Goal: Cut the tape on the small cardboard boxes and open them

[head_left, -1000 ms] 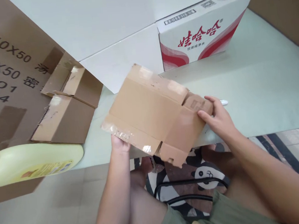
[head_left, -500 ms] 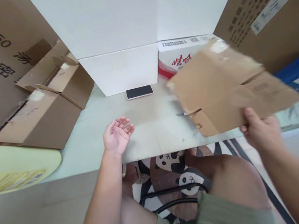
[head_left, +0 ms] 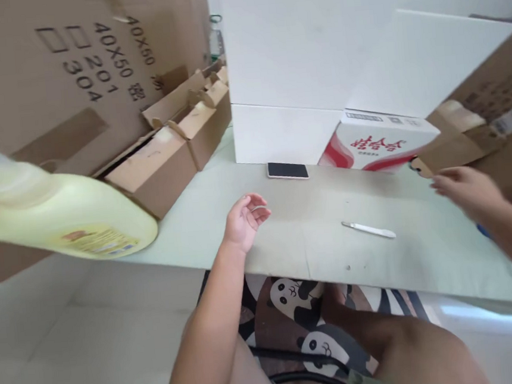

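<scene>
My left hand [head_left: 242, 222] hovers over the near part of the table, palm turned inward. Its fingers are loosely curled and apart, holding nothing. On the right, my right hand [head_left: 468, 188] is at the near edge of a brown cardboard piece [head_left: 451, 146], its fingers bent against it; blur hides part of the grip. Between the hands a scalpel-like knife [head_left: 370, 230] with a white handle lies flat, blade pointing left. Beyond my left hand lies a phone [head_left: 287, 171] with a dark screen.
White boxes [head_left: 289, 129] stand at the back, beside a red-and-white carton [head_left: 377, 141]. To the left are brown cardboard boxes [head_left: 165, 173] and a large pale yellow bottle [head_left: 88, 215] near the pale green table's [head_left: 287, 237] front edge. A large brown carton [head_left: 504, 83] stands right.
The view has turned left. My right hand has carried the cardboard piece rightward and back, uncovering the knife and the red-and-white carton. My left hand stays open over the table.
</scene>
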Tool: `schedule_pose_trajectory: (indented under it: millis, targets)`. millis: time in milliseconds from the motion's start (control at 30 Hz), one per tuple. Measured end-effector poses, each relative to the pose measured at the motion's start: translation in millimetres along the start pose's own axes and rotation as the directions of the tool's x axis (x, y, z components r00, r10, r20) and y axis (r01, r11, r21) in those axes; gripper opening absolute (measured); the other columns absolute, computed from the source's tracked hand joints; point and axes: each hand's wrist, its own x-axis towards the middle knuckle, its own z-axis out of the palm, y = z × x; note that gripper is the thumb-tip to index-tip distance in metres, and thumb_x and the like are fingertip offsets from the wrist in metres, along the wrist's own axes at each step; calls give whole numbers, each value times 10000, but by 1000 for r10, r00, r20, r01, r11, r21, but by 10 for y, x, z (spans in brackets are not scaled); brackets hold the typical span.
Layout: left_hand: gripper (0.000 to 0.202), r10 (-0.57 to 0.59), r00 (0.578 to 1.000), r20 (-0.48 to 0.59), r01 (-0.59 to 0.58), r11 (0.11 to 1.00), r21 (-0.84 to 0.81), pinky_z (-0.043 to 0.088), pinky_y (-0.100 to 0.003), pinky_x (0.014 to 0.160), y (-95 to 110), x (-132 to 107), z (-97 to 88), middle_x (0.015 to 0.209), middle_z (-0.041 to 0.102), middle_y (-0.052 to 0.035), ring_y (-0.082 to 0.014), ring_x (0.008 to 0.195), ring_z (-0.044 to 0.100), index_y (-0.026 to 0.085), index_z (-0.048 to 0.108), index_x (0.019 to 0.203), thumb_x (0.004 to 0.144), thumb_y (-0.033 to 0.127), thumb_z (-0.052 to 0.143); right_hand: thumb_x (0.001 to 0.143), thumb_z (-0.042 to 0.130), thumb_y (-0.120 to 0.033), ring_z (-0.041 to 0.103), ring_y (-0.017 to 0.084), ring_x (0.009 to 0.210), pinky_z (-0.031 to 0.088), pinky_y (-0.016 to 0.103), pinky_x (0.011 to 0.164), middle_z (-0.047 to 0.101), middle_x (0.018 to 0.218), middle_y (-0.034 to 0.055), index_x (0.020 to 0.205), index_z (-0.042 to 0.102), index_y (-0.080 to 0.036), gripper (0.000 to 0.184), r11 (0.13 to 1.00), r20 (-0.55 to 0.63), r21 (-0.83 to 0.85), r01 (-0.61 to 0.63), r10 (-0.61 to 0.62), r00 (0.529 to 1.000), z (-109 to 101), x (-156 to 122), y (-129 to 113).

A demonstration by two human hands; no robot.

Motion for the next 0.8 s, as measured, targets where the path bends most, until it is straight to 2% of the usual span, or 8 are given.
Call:
schedule_pose_trajectory:
  millis: [100,167,367,467,567,633,733,800]
  targets:
    - [183,84,996,-39,-81,994,68,490,-251,636,68,-13,-66,654,622,6,-109,553,600,168,613,704,693,346,653,787,587,-388,723,309,805,583,466,662,734,941,176,916,622,-218,217,994,132,46,99,-105,986,719,-101,-801]
    - [177,148,986,-74,-133,976,174,460,-240,604,91,-20,-105,612,585,13,-98,527,558,169,589,654,698,334,638,831,571,-353,713,277,978,595,436,803,723,1071,130,1012,632,-224,230,948,259,163,274,-309,915,1160,-226,-1482]
    - [236,110,974,-196,-44,948,316,437,-293,627,145,-18,-220,598,559,-8,-119,516,528,179,557,632,820,297,477,844,440,-72,669,236,1045,549,409,877,635,1271,105,1233,590,-196,434,530,337,299,793,-837,432,1808,-557,-3753]
    - [255,94,976,-195,-36,958,284,439,-305,683,244,-64,-288,627,564,-10,-118,552,535,182,551,643,846,305,457,828,407,7,586,243,1199,514,384,913,554,1411,83,1357,501,-177,568,372,309,243,896,-905,292,1921,-611,-4603]
    - [223,82,978,-194,-30,967,254,436,-301,692,354,-135,-354,640,542,7,-113,570,520,191,528,637,834,286,486,774,462,42,602,226,1137,506,331,828,397,1559,74,1492,334,-197,767,277,393,125,953,-896,209,2054,-604,-5062]
    - [209,80,981,-179,-28,961,274,430,-294,679,402,-170,-400,645,532,15,-109,569,508,193,518,634,822,284,512,740,521,34,631,223,1034,494,312,755,450,1516,73,1498,334,-235,826,233,464,43,972,-866,187,2141,-580,-5147]
    - [224,165,970,-179,-92,929,360,414,-286,659,419,-197,-460,644,538,15,-112,579,511,194,504,622,825,286,513,749,562,-23,644,241,932,465,316,682,585,1328,92,1401,473,-245,694,251,438,7,968,-871,223,2207,-524,-5027]
    - [239,332,921,-205,-210,865,455,392,-283,634,410,-225,-471,598,508,20,-120,580,498,201,475,600,830,260,498,785,540,-68,639,247,908,448,326,667,626,1213,92,1302,561,-236,544,310,362,22,950,-889,282,2199,-471,-4854]
